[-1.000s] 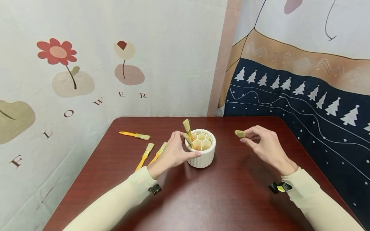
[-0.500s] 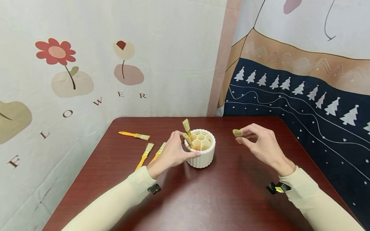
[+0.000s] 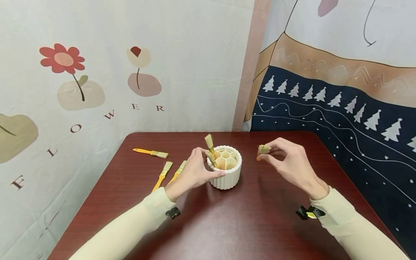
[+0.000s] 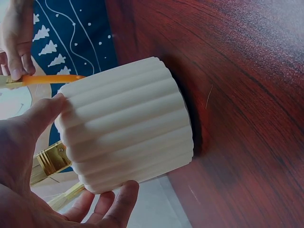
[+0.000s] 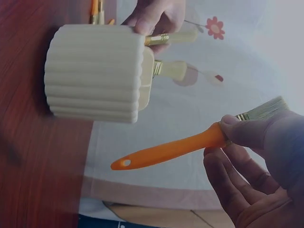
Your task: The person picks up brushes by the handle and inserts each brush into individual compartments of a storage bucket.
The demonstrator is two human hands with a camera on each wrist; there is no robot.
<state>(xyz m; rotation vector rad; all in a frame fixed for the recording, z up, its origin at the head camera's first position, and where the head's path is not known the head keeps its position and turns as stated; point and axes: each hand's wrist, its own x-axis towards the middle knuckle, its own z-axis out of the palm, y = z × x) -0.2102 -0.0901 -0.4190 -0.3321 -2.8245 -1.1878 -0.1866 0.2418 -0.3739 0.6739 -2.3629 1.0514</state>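
The table [image 3: 227, 227] has a smooth, glossy top with a dark wood grain, and near its far edge the fluted divided holder [image 3: 226, 179] looks like matt plastic. Raised toward the right edge, the paintbrush [image 5: 171, 148] has a smooth, plastic-looking handle [image 5: 156, 153], a shiny brass-toned metal ferrule [image 5: 243, 116] and rough bristles [image 5: 267, 109]. Beyond the far edge hangs a matt, faintly creased cloth backdrop [image 3: 195, 72], and the sleeves [image 3: 126, 224] over the near edge are matt cloth.
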